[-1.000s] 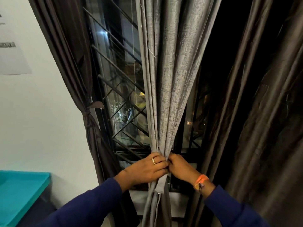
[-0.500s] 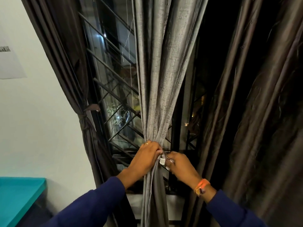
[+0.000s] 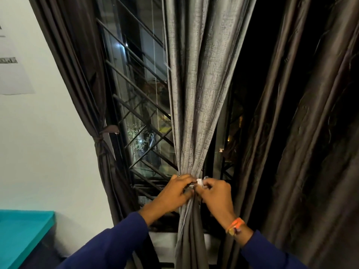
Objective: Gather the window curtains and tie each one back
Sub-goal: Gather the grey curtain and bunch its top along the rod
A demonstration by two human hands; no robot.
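Observation:
A grey textured curtain (image 3: 200, 90) hangs in the middle of the window, bunched into a narrow waist low down. My left hand (image 3: 175, 193) grips that waist from the left. My right hand (image 3: 215, 195) pinches a pale tie strip (image 3: 200, 182) against the bunch from the right. The two hands meet at the waist, fingertips touching the strip. A dark brown curtain (image 3: 81, 74) on the left is gathered and knotted with its tie (image 3: 100, 140). Another dark brown curtain (image 3: 310, 133) hangs loose on the right.
A black metal window grille (image 3: 139, 121) stands behind the curtains, with night outside. The white wall (image 3: 48, 142) at left carries a paper sheet (image 3: 13, 74). A teal surface (image 3: 21, 233) juts out at the lower left. The window sill (image 3: 165, 243) lies below my hands.
My right hand has moved in to meet my left at the curtain waist, and the pale tie strip now shows between the fingertips. The view has shifted slightly.

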